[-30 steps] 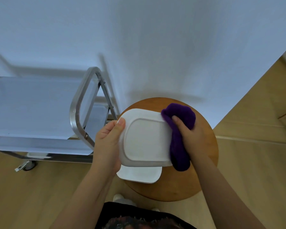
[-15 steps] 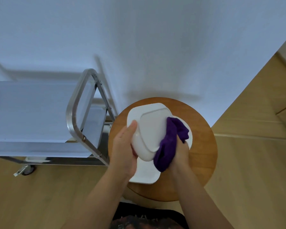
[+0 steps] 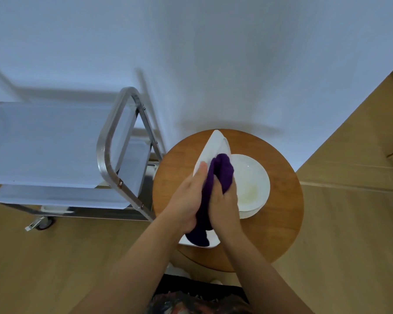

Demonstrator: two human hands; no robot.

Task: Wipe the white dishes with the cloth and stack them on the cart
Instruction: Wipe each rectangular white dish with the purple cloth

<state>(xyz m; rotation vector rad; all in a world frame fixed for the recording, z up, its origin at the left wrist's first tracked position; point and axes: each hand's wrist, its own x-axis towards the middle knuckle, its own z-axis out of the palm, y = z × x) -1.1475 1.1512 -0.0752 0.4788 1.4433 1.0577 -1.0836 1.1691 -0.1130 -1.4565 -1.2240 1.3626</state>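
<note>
A white square dish (image 3: 214,148) stands almost on edge above the round wooden stool (image 3: 281,205). My left hand (image 3: 186,200) grips its left side. My right hand (image 3: 225,207) holds a purple cloth (image 3: 220,173) against the dish's other face. Round white plates (image 3: 252,184) are stacked on the stool to the right of my hands. Another white square dish (image 3: 213,241) lies under my hands, mostly hidden. The steel cart (image 3: 107,155) stands to the left with its white top shelf (image 3: 43,143) bare.
A white wall rises behind the stool and cart. The cart's lower shelf (image 3: 61,196) and a caster wheel (image 3: 43,223) show at the left. Wooden floor lies all around, and a wooden cabinet front is at the far right.
The square dish has turned from lying flat to standing nearly on edge. My hands have come close together with the cloth between them. The round plates on the stool have come into view.
</note>
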